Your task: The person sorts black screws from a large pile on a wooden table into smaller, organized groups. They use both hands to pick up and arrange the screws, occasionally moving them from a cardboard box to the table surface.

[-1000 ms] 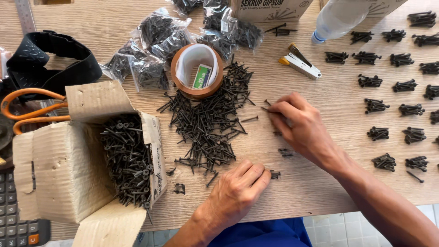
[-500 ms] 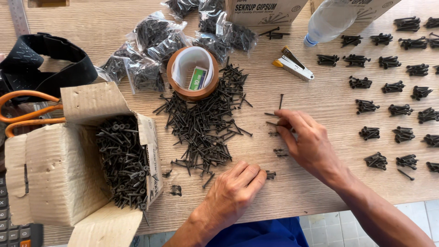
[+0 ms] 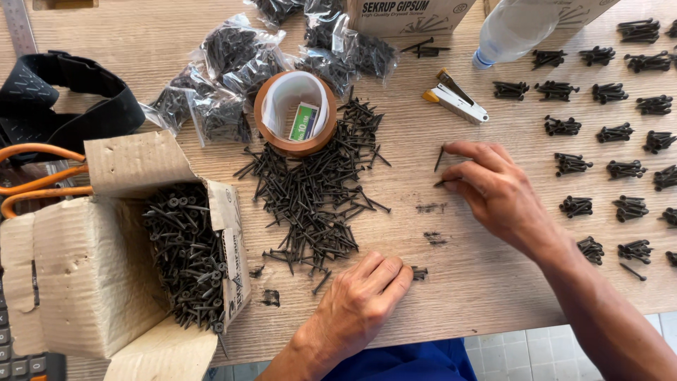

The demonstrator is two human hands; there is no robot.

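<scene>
1. The right hand (image 3: pixel 504 194) rests on the wooden tabletop (image 3: pixel 479 282); its fingers (image 3: pixel 469 149) are bent, pinching thin black screws (image 3: pixel 440 159).
2. The left hand (image 3: pixel 363 303) lies flat, fingers loosely curled, holding nothing, touching the edge of the big pile of black screws (image 3: pixel 314 194).
3. An open cardboard box (image 3: pixel 84 275) of screws sits to the left.

Pale, matt wooden tabletop (image 3: pixel 437 296) with fine grain. At its centre, a heap of matt black metal screws (image 3: pixel 314 194). At nine o'clock, a rough brown corrugated cardboard box (image 3: pixel 77 275). At twelve o'clock, a glossy brown tape roll (image 3: pixel 264 106) and shiny clear crinkled plastic bags (image 3: pixel 218 63).
</scene>
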